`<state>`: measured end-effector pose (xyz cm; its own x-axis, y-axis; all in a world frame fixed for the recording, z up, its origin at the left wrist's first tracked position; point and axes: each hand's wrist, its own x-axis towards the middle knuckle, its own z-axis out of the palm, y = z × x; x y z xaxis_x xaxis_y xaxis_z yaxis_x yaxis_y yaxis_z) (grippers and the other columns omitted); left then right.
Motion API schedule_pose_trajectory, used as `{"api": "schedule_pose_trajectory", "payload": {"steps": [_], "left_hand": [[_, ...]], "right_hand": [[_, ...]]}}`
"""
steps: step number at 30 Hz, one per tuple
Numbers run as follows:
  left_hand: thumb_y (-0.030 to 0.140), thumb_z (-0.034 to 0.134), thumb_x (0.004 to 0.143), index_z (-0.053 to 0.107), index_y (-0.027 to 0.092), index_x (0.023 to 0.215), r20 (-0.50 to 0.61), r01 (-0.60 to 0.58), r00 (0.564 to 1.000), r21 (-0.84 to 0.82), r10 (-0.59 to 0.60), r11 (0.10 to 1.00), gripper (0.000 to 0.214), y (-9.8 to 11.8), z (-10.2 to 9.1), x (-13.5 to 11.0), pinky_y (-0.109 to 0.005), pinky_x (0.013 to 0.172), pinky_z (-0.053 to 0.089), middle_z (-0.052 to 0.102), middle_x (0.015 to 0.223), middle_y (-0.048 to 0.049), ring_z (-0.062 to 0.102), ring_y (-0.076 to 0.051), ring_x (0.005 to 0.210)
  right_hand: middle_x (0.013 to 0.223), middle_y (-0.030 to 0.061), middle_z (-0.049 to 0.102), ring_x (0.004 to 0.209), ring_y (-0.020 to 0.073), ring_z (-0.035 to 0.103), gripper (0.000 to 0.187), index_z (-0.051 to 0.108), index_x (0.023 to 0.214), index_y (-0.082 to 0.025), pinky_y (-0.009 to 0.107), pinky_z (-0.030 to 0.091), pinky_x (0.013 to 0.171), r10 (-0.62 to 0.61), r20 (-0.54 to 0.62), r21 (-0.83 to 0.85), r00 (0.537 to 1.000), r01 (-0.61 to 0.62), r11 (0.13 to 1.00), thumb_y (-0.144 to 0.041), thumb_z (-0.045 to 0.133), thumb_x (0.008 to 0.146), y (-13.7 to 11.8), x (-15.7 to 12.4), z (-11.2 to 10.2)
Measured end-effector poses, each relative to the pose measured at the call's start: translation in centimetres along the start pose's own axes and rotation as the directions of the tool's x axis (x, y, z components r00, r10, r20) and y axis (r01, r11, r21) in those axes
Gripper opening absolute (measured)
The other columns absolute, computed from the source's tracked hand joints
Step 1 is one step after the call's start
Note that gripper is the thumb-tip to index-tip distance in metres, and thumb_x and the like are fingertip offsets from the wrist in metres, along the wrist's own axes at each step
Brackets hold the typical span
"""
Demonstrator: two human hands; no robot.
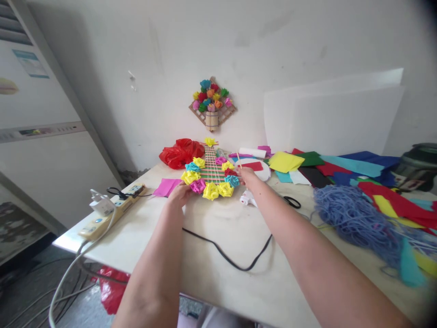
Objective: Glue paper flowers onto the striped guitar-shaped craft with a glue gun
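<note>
Holding a paper-flower stick frame [210, 175] at the far side of the table [218, 218].
Gripping its left edge with left hand [180, 193]; pinching a thin stick [238, 160] at its right edge with right hand [248, 176].

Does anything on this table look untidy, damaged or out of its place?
Yes. At the right, the blue yarn lies in a loose tangle, partly over strewn coloured paper sheets. The power strip sits at the table's left edge. Nothing looks damaged.
</note>
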<state>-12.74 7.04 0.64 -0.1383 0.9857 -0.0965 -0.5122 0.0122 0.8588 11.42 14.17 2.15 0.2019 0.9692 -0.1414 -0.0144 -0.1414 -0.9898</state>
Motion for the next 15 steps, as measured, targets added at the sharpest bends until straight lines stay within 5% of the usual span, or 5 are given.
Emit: {"api": "schedule_pose_trajectory", "payload": {"steps": [7,15], "left_hand": [[-0.014,0.048,0.066,0.06,0.012,0.096,-0.053,0.082,0.995,-0.003,-0.082,0.997,0.041,0.2,0.0,0.6,-0.025,0.063,0.058,0.067,0.08,-0.0061,0.067,-0.016,0.068],[-0.011,0.043,0.068,0.058,0.011,0.087,-0.181,0.157,0.97,-0.05,-0.163,0.986,0.032,0.5,-0.1,0.7,-0.024,0.059,0.055,0.062,0.076,-0.0071,0.064,-0.015,0.064]], "right_hand": [[0.053,0.0,0.057,0.04,0.0114,0.049,0.006,0.058,0.08,-0.017,0.022,0.029,0.035,0.006,-0.103,-0.011,0.995,-0.007,1.0,-0.02,0.057,0.075,-0.7,-1.0,-2.1],[0.043,-0.0075,0.044,0.032,0.0052,0.027,0.009,0.053,0.078,-0.021,0.02,0.018,0.033,-0.184,-0.167,0.195,0.969,0.215,0.957,-0.029,0.052,0.079,-1.8,-2.3,-5.3]]}}
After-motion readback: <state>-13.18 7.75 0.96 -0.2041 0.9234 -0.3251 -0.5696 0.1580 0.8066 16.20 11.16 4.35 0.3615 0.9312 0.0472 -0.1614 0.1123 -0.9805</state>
